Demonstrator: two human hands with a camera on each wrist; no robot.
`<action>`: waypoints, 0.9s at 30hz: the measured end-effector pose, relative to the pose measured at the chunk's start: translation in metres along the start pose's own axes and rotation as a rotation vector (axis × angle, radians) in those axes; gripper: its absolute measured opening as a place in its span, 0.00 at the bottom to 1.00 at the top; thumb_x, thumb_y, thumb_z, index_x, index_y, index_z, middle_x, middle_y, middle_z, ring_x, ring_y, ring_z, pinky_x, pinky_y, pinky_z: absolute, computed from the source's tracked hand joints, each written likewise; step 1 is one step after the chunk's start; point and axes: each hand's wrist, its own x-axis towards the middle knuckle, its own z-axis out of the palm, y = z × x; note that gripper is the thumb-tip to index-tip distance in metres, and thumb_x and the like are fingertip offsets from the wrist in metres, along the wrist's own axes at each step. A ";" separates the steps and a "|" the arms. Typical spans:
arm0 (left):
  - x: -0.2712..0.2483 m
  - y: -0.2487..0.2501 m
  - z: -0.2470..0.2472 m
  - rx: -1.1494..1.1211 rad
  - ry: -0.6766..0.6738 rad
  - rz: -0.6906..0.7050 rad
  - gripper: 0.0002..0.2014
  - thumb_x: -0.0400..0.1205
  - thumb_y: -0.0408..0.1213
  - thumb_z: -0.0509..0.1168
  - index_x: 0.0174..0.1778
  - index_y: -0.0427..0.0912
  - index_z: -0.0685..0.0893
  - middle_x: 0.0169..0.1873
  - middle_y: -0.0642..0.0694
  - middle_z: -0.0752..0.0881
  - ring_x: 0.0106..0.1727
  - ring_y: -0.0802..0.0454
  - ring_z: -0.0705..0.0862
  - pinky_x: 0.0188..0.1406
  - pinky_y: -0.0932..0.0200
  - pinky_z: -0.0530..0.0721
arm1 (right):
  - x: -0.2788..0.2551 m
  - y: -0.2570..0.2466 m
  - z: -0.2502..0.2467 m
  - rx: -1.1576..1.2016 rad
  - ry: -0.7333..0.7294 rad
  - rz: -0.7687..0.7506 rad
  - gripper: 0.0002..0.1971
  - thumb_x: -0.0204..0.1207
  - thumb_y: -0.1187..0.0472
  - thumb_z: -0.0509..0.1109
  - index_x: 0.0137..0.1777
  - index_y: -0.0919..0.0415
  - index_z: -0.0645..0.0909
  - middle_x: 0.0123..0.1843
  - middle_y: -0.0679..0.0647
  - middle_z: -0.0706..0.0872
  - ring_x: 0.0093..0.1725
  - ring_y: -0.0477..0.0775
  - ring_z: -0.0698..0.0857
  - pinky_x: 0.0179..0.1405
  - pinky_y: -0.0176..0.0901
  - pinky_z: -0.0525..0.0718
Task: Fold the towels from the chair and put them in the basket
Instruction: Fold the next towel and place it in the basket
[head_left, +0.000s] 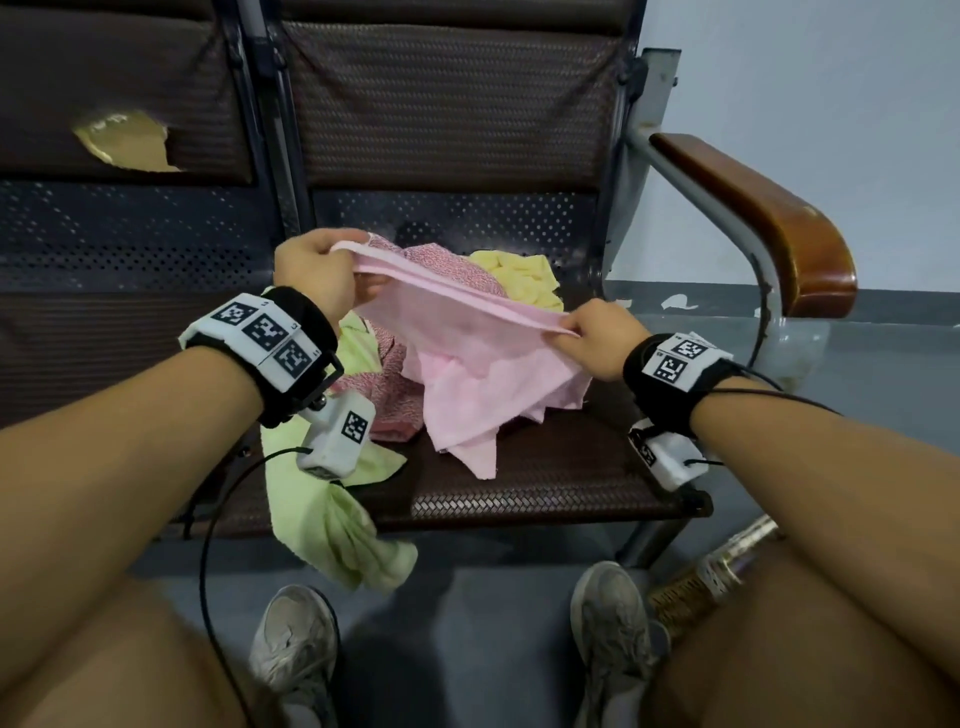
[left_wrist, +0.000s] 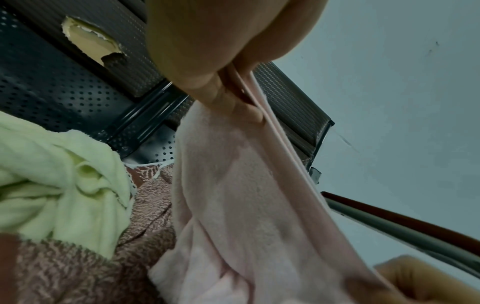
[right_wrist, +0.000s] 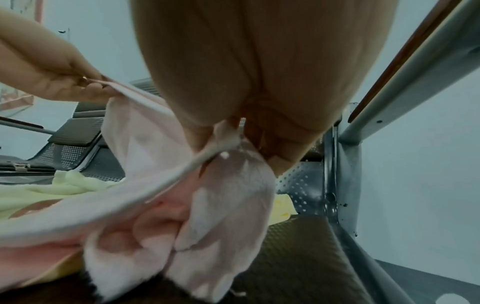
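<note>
Pale grey-blue wall (head_left: 810, 78) behind, grey floor (head_left: 483, 597) below, with a row of dark metal bench seating between. Brown woven-pattern chair seat (head_left: 561, 467) under the towels, perforated metal panel (head_left: 467, 213) at its back, brown wooden armrest (head_left: 753, 218) on a grey tube frame to the right. Torn hole (head_left: 124, 140) in the backrest padding of the neighbouring seat, pale foam showing.

Left hand (head_left: 311, 270) raised above the seat, fingers curled, thumb and fingertips (left_wrist: 244, 109) pinching the hemmed edge of the pink towel (head_left: 467, 358). Right hand (head_left: 602, 338) lower and nearer, fingers likewise curled and pinching the same hem further along. Hem stretched fairly taut between the two grips, rest of the cloth hanging crumpled down onto the seat.

Beneath and behind it, heaped on the seat: a mottled red-and-white towel (head_left: 384, 374), a yellow towel (head_left: 524, 275) toward the back, and a light green towel (head_left: 337, 519) spilling over the front edge toward the floor.

Black wrist straps carrying white blocks (head_left: 260, 338) printed with black-and-white square marker codes on both forearms; no readable words on them or anywhere else. Grey sneakers (head_left: 296, 649) on the floor below, and a brass-coloured woven object (head_left: 701, 582) partly visible beside the right knee, too cropped to identify.
</note>
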 end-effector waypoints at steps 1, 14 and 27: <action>0.002 -0.004 -0.002 0.030 -0.034 -0.038 0.09 0.80 0.21 0.65 0.45 0.37 0.88 0.39 0.33 0.91 0.31 0.46 0.92 0.29 0.63 0.87 | 0.001 0.001 -0.003 0.040 0.068 -0.007 0.12 0.84 0.53 0.66 0.51 0.53 0.91 0.30 0.51 0.83 0.31 0.54 0.82 0.27 0.40 0.72; 0.006 -0.008 -0.024 0.200 -0.030 -0.279 0.17 0.81 0.30 0.51 0.53 0.30 0.85 0.31 0.36 0.91 0.25 0.47 0.88 0.21 0.65 0.84 | 0.001 0.015 -0.004 -0.067 -0.007 -0.005 0.12 0.82 0.52 0.66 0.53 0.53 0.92 0.40 0.54 0.88 0.41 0.57 0.85 0.41 0.45 0.81; 0.002 -0.004 -0.034 0.567 -0.024 -0.016 0.22 0.88 0.41 0.50 0.62 0.32 0.85 0.54 0.30 0.88 0.51 0.33 0.89 0.54 0.41 0.88 | -0.003 -0.004 -0.029 0.101 0.237 0.035 0.25 0.71 0.75 0.56 0.58 0.52 0.87 0.52 0.56 0.90 0.55 0.62 0.85 0.54 0.49 0.83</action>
